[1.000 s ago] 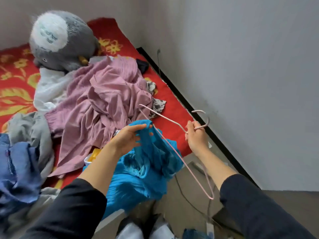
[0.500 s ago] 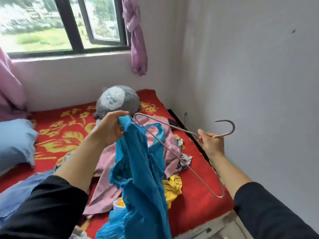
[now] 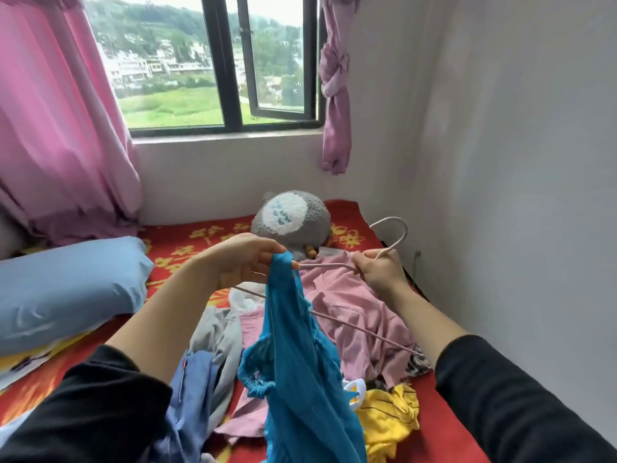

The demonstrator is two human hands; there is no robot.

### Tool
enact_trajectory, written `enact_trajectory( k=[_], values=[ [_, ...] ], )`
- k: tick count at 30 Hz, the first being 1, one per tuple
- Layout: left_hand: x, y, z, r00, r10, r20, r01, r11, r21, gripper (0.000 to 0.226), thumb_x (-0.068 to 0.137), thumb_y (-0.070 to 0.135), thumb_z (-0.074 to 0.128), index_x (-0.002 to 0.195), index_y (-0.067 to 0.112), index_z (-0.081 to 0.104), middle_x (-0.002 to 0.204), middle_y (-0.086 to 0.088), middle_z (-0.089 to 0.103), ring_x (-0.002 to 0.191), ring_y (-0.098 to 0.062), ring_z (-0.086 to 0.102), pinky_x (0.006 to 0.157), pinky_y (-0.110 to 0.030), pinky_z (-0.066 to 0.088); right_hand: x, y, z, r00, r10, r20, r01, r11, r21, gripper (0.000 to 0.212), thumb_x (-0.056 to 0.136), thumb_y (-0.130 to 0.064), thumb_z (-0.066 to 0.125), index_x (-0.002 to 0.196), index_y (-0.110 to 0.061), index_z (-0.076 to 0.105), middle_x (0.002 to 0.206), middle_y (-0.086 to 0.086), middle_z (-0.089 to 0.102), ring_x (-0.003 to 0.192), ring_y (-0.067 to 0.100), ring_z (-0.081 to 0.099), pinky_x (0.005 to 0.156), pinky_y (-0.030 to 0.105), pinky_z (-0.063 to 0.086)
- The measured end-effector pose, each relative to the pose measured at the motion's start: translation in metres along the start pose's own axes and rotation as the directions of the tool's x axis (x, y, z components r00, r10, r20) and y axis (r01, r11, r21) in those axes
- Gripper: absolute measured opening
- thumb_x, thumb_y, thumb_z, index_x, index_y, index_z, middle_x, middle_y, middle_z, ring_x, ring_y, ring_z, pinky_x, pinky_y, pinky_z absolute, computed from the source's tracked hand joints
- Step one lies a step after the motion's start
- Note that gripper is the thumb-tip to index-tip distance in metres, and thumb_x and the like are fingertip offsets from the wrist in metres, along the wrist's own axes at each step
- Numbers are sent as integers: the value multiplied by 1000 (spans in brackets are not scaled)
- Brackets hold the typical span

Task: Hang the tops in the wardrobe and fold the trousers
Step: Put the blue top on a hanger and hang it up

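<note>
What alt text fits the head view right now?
The left hand pinches a blue top by its upper edge while the right hand grips a hanger beside it, over a bed strewn with clothes.

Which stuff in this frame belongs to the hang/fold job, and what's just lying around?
In the job:
- teal top, pinched by left hand
- pink hanger, gripped by right hand
- pink garment, grey garment, yellow garment, heaped on the bed

Lying about:
- plush toy
- blue pillow
- pink curtain
</note>
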State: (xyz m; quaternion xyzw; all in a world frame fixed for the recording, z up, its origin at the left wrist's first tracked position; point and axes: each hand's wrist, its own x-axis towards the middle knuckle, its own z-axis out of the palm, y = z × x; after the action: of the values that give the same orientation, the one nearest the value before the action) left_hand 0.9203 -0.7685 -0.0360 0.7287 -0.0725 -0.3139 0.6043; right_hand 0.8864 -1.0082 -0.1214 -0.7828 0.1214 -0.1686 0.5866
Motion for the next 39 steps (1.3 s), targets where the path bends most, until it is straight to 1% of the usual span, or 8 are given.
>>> enact_trajectory(
  k=[5, 9, 11, 16, 22, 26, 31, 39],
  values=[
    [-11, -13, -15, 975, 115, -189, -21, 899, 438, 15, 86, 12, 57, 85, 7, 71, 84, -7, 73, 71, -17, 69, 73, -35, 57, 5, -23, 60, 995, -59, 74, 58, 998, 24, 42, 84, -24, 66, 56, 6, 59, 49, 9, 54, 47, 15, 45, 55, 32, 40],
    [-16, -31, -13, 735, 561, -380, 221, 331, 917, 29, 78, 36, 59, 99, 20, 71, 100, -2, 67, 96, -23, 59, 75, -33, 47, 10, -31, 80, 980, -147, 136, 154, 987, -41, 44, 81, -32, 63, 54, 2, 59, 56, 23, 60, 50, 30, 50, 61, 47, 48],
    [-10, -47, -6, 737, 607, -298, 225, 196, 954, 41, 82, 41, 56, 118, 21, 60, 110, -5, 57, 108, -25, 48, 83, -37, 43, 13, -33, 83, 969, -190, 161, 206, 974, -94, 42, 83, -31, 64, 50, -5, 60, 53, 17, 62, 49, 26, 53, 60, 43, 48],
    [4, -70, 8, 789, 545, -285, 0, 463, 886, 25, 97, 32, 44, 81, 17, 55, 75, 4, 50, 82, -25, 54, 64, -35, 39, 8, -34, 83, 921, -297, 252, 328, 940, -91, 43, 88, -32, 66, 55, -6, 58, 48, 0, 55, 47, 10, 47, 55, 36, 43],
    [2, -82, -5, 653, 565, -504, 140, 564, 814, 35, 92, 39, 51, 62, 21, 49, 62, 7, 52, 64, -22, 49, 53, -30, 30, -6, -11, 70, 848, -506, 159, 524, 844, -112, 9, 71, -21, 55, 74, -15, 50, 66, -5, 49, 60, 13, 45, 57, 29, 40],
    [-1, -87, -9, 566, 543, -621, 181, 653, 736, 42, 90, 41, 53, 58, 15, 47, 56, 4, 50, 61, -21, 49, 53, -31, 32, -40, 32, 79, 764, -361, 535, 536, 817, -213, 21, 70, -32, 45, 59, -15, 49, 57, 2, 53, 57, 22, 51, 55, 36, 43],
    [-5, -92, -15, 527, 527, -667, 28, 774, 633, 42, 84, 37, 56, 56, 6, 54, 47, -6, 44, 48, -20, 41, 50, -35, 33, -42, 86, 109, 752, 155, 641, 231, 849, -476, 17, 91, -21, 44, 78, -14, 53, 90, 9, 65, 83, 27, 55, 75, 36, 43],
    [-29, -73, -16, 564, 498, -659, -235, 861, 450, 29, 71, 18, 57, 44, 9, 51, 37, 9, 37, 39, -5, 29, 41, -14, 23, -10, 110, 161, 774, 421, 472, -299, 901, -314, 61, 86, -57, 51, 123, -8, 56, 125, 12, 57, 120, 32, 49, 97, 38, 39]
  ],
)
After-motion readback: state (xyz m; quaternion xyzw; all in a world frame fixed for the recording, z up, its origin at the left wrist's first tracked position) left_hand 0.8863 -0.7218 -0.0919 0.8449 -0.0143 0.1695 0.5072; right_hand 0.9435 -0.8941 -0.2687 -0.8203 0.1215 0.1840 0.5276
